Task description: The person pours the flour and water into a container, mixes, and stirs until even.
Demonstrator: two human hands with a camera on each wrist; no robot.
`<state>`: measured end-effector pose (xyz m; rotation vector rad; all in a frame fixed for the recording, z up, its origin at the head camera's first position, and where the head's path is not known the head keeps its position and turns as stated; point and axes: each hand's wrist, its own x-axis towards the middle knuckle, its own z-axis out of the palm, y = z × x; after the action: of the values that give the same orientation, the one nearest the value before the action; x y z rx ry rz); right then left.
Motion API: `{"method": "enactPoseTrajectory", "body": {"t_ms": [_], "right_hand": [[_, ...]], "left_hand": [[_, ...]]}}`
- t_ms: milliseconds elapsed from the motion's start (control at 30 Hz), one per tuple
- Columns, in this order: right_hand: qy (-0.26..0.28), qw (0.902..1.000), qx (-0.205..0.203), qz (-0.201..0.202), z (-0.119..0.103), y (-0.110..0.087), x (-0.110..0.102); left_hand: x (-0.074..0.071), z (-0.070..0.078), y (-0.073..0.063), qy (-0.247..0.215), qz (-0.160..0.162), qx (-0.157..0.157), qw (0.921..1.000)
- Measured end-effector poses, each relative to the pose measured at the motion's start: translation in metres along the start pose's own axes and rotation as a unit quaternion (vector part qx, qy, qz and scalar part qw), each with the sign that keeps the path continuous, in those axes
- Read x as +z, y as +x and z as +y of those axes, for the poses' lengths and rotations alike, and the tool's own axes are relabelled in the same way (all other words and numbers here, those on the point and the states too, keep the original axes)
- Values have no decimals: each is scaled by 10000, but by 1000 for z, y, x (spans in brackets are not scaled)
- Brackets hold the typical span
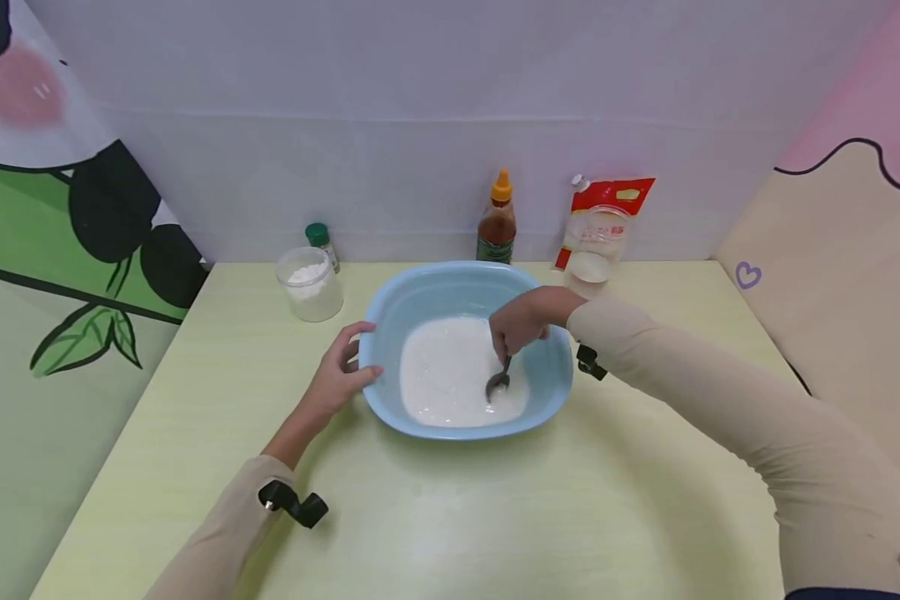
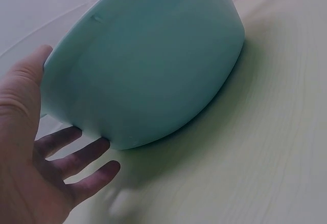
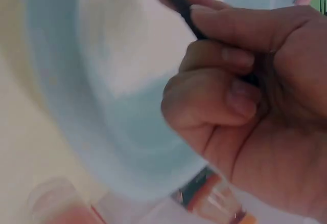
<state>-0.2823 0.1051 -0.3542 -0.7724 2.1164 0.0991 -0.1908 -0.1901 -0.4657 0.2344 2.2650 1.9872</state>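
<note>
A light-blue plastic basin with white liquid in it stands on the table. My left hand holds its left side: the thumb hooks over the rim, while several fingers spread along the outer wall. Over the basin's right half, my right hand grips a dark spoon by its handle. The bowl of that spoon dips into the liquid. In the right wrist view, fingers curl round the dark handle and the thumb lies along it.
Behind the basin stands a sauce bottle with an orange cap. At back right are a red-and-clear pouch and a clear cup. A jar of white powder and a green-capped shaker stand at back left.
</note>
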Motion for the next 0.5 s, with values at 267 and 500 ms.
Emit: {"method": "enactPoseTrajectory", "body": {"t_ms": [267, 500], "right_hand": [[-218, 9844, -1352, 1102, -31, 29, 2], [-392, 9717, -976, 2115, -39, 41, -7]], "left_hand": [[-1, -1, 0, -18, -19, 57, 10000], [-1, 0, 0, -46, 1, 74, 10000]]}}
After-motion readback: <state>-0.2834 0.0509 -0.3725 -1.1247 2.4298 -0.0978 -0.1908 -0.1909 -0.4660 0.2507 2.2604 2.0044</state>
